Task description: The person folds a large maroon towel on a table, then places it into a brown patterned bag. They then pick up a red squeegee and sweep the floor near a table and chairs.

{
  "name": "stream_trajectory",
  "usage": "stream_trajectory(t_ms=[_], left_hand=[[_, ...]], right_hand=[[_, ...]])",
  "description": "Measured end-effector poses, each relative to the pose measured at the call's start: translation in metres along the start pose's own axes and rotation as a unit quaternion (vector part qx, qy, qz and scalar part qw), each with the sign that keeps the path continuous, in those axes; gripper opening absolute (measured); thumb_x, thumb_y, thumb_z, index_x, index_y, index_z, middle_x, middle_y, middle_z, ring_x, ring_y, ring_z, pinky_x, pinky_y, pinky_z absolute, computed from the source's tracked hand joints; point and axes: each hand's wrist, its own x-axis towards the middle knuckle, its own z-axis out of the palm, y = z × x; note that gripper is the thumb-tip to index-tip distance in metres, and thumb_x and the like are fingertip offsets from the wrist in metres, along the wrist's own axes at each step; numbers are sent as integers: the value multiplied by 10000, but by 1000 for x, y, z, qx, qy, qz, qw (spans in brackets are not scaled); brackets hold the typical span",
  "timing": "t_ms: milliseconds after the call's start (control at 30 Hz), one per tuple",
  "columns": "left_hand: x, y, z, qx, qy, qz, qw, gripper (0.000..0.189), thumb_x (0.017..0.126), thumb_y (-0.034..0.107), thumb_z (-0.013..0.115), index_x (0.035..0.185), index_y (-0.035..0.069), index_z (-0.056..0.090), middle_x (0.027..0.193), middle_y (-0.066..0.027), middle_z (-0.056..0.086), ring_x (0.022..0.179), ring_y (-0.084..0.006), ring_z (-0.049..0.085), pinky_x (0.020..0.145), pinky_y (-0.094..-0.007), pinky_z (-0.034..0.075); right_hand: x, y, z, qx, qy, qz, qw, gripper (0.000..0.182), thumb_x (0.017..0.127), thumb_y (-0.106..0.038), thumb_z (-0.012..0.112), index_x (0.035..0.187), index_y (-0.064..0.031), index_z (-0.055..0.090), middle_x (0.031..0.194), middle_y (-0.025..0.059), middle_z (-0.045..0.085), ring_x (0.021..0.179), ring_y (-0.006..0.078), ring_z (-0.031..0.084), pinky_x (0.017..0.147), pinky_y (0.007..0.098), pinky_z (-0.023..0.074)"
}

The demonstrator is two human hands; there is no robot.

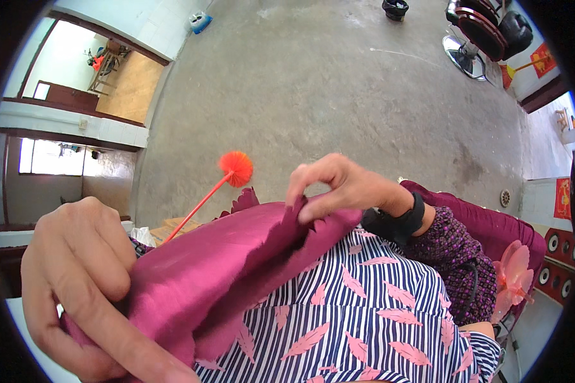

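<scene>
A piece of magenta satin-like fabric (pixel 211 239) stretches between my two hands, in front of my striped clothing with pink feathers (pixel 345 306). My left hand (pixel 84 292), large and close to the camera, grips the fabric's left end. Thumb and fingers of my right hand (pixel 333 189) pinch the jagged upper edge near its right end. The fabric folds over on itself, and a dark gap shows between its frayed edges. A black band (pixel 402 220) circles my right wrist, below which begins a purple patterned sleeve (pixel 460 263).
An orange round-headed brush (pixel 236 168) on a red pole stands behind the fabric, by a cardboard box (pixel 175 229). To the right are a magenta-covered piece of furniture (pixel 488 220) and a pink translucent fan (pixel 512 280). A salon-type chair (pixel 481 33) and black bin (pixel 395 9) stand farther off.
</scene>
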Motion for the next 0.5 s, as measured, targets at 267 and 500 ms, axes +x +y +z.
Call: stream_trajectory(t_ms=[267,500], left_hand=[[-22,-13,-13,-82,75,-21,994,162,723,-8,660,843,71,585,979,-219,637,375,-78,353,336,-188,286],[-14,-18,-15,-40,129,26,991,205,738,2,674,907,51,569,997,-264,608,389,-105,424,337,-196,314]], right_hand=[[-30,25,-14,-76,195,-109,972,108,780,66,595,814,-36,606,911,64,603,847,153,558,743,273,454],[-22,17,-5,-214,141,-68,964,182,733,-69,647,915,-60,640,1001,90,561,975,233,513,831,331,407]])
